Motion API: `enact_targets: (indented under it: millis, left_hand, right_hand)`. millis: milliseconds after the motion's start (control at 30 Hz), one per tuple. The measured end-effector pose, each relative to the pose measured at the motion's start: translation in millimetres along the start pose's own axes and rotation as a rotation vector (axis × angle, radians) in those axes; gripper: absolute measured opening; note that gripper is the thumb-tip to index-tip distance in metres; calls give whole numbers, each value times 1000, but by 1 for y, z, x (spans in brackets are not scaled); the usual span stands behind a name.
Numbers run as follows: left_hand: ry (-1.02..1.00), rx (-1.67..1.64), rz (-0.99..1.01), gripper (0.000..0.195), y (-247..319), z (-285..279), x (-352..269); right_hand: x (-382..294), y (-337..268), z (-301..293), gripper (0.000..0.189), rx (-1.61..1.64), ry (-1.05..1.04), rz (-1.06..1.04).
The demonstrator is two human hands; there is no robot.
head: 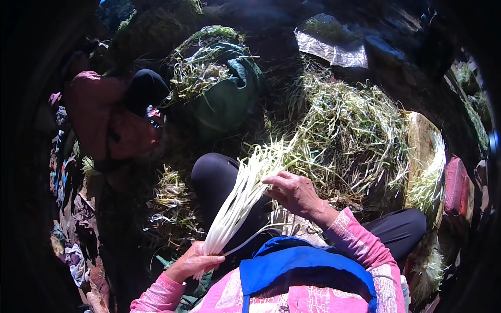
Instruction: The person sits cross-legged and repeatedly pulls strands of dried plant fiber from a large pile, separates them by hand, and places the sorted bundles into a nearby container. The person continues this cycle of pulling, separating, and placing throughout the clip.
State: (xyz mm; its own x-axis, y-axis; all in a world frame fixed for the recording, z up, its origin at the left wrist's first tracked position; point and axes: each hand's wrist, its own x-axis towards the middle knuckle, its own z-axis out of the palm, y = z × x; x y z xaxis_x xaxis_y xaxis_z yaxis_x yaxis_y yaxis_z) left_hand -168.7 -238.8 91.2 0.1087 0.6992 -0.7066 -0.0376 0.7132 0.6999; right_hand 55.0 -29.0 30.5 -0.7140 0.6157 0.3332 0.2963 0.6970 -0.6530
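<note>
My left hand [197,259] grips a bundle of long white leafy stalks [236,205], like blanched chives, near their lower ends. The bundle slants up and right across my lap, its yellow-green tips fanned out. One stalk bends away to the right, apart from the others. My right hand [295,193] is at the bundle's upper right side, fingers bent against the leafy part. Whether they pinch any leaves is hidden. Just beyond the tips lies a large heap of loose pale green and dry leaves [348,137].
At right, a yellowish block-shaped thing [419,156] carries more pale stalks [428,184], beside a red box-like object [457,186]. A green sack [227,103] stuffed with leaves stands ahead. A person in a red top [94,113] sits at left. Leaf scraps [172,211] litter the ground.
</note>
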Motion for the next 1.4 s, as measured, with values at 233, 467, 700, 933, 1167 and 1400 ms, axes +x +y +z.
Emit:
enact_targets:
  millis: [233,467,700,933,1167,1400]
  left_hand:
    - [4,48,-32,15,-2,-4,-2]
    - [-11,61,-23,16,-3,-5,0]
    - [-2,49,-49,17,-4,-2,-1]
    - [-25,45,-41,17,-3,0,-2]
    - [-6,71,-36,16,-7,-2,-2]
    - [-59,-38,-14,16,6,8,0]
  right_hand:
    - [-1,14,16,5,23,-118,-156]
    - [-14,27,16,5,-69,-69,-72]
    - [-25,60,-5,8,-191,3,238]
    - [-19,37,-10,36,-3,-67,294]
    - [-37,51,36,14,-32,-74,197]
    - [-23,26,-41,29,-146,118,225]
